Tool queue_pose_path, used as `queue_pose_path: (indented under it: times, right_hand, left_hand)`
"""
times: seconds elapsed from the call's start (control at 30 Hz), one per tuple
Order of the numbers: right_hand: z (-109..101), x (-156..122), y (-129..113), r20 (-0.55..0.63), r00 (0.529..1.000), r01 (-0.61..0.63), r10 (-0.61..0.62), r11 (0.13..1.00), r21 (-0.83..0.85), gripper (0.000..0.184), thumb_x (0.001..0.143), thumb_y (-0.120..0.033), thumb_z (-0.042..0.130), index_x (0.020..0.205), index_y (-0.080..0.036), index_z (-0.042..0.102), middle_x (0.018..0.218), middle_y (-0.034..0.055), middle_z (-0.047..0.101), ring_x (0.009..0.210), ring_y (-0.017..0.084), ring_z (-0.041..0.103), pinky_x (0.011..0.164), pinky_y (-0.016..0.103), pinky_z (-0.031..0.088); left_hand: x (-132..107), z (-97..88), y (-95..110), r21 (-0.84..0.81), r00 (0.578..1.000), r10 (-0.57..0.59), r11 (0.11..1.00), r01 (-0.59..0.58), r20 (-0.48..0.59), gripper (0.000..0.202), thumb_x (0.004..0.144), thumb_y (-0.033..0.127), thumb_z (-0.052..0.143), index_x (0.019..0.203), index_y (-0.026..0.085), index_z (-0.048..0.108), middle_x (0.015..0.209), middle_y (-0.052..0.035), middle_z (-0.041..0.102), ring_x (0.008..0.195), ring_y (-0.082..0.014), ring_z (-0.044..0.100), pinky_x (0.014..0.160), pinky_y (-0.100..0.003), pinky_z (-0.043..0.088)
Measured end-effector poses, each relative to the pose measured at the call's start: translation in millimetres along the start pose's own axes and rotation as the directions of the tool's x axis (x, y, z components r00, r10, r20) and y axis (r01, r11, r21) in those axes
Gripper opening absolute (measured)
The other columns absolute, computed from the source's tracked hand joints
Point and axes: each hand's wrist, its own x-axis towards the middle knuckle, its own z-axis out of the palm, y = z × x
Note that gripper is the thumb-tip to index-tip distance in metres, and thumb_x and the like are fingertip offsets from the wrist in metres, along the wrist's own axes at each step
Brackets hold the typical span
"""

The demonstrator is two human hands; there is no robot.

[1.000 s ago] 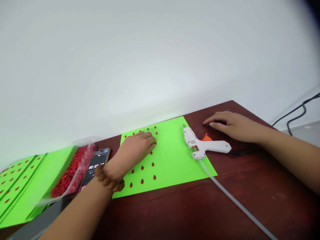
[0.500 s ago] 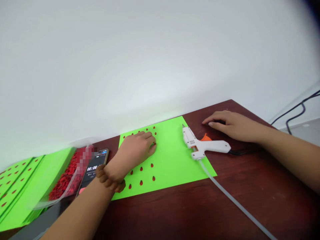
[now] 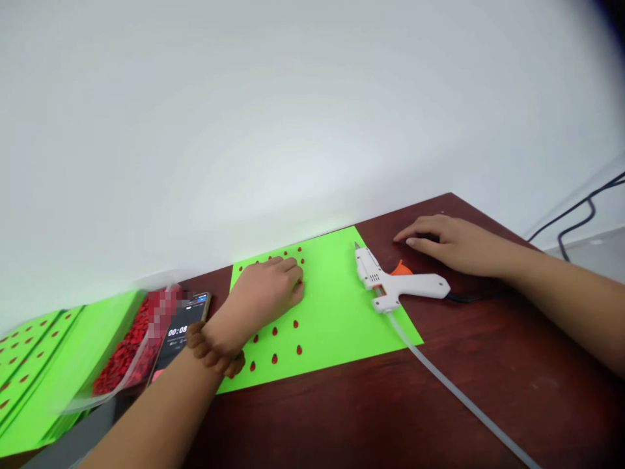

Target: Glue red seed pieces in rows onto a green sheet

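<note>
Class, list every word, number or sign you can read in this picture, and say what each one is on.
"00:08" on the phone screen; further digits and small text there are too blurred to read.
The white hot glue gun shows nothing readable.

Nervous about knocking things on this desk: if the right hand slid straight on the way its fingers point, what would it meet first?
Probably the nozzle end of the white glue gun, at the edge of the green sheet. The line runs close past the tip, so the right hand might just reach the sheet instead; depth is hard to judge here.
</note>
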Motion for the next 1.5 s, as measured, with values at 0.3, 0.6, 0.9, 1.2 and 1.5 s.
queue_pose_path:
  times: [0.3, 0.6, 0.9, 1.2, 1.5]
  right_hand:
    - [0.7, 0.4, 1.6, -0.001, 1.000, 0.010, -0.010, 1.000, -0.008, 0.039, 0.099, -0.052, 0.049, 0.116, -0.034, 0.080, 0.127, 0.0039, 0.079, 0.124, 0.036, 0.068, 0.117, 0.061, 0.043]
    - [0.2, 0.5, 0.1, 0.004, 1.000, 0.009, -0.009, 1.000, -0.002, 0.039, 0.099, -0.053, 0.050, 0.116, -0.034, 0.080, 0.127, 0.0042, 0.079, 0.124, 0.037, 0.067, 0.114, 0.061, 0.045]
    - [-0.1, 0.7, -0.2, 0.008, 1.000, 0.010, -0.010, 1.000, -0.009, 0.041, 0.100, -0.052, 0.049, 0.118, -0.032, 0.080, 0.128, 0.0053, 0.079, 0.124, 0.036, 0.067, 0.115, 0.061, 0.044]
    - [0.1, 0.6, 0.2, 0.012, 1.000, 0.008, -0.008, 1.000, -0.013, 0.041, 0.100, -0.052, 0.048, 0.118, -0.031, 0.080, 0.129, 0.0047, 0.079, 0.125, 0.036, 0.066, 0.114, 0.060, 0.045]
    - [0.0, 0.7, 0.6, 0.018, 1.000, 0.006, -0.005, 1.000, -0.015, 0.042, 0.101, -0.052, 0.047, 0.119, -0.031, 0.079, 0.130, 0.0046, 0.078, 0.126, 0.035, 0.066, 0.115, 0.060, 0.044]
  left_hand:
    - [-1.4, -0.6, -5.6, -0.088, 0.999, 0.002, 0.996, 0.001, 0.032, 0.021, 0.099, 0.024, 0.055, 0.106, 0.023, 0.075, 0.113, -0.0047, 0.078, 0.102, -0.0248, 0.071, 0.073, -0.034, 0.048]
    - [1.0, 0.0, -5.0, -0.120, 0.998, -0.055, 0.991, 0.060, 0.039, 0.020, 0.097, 0.026, 0.056, 0.104, 0.023, 0.074, 0.113, -0.0045, 0.079, 0.097, -0.0253, 0.072, 0.072, -0.035, 0.048]
    - [5.0, -0.4, -4.8, -0.145, 0.996, -0.079, 0.986, 0.085, 0.051, 0.017, 0.092, 0.026, 0.057, 0.100, 0.023, 0.072, 0.108, -0.0044, 0.078, 0.091, -0.0256, 0.071, 0.072, -0.037, 0.047]
    - [8.8, -0.1, -3.8, -0.159, 0.991, -0.116, 0.979, 0.125, 0.064, 0.018, 0.090, 0.026, 0.058, 0.100, 0.023, 0.072, 0.106, -0.0043, 0.078, 0.088, -0.0252, 0.071, 0.070, -0.036, 0.045]
    - [12.3, -0.7, -4.3, -0.174, 0.988, -0.141, 0.973, 0.149, 0.061, 0.016, 0.091, 0.024, 0.058, 0.098, 0.024, 0.072, 0.103, -0.0025, 0.079, 0.083, -0.0230, 0.070, 0.070, -0.035, 0.044]
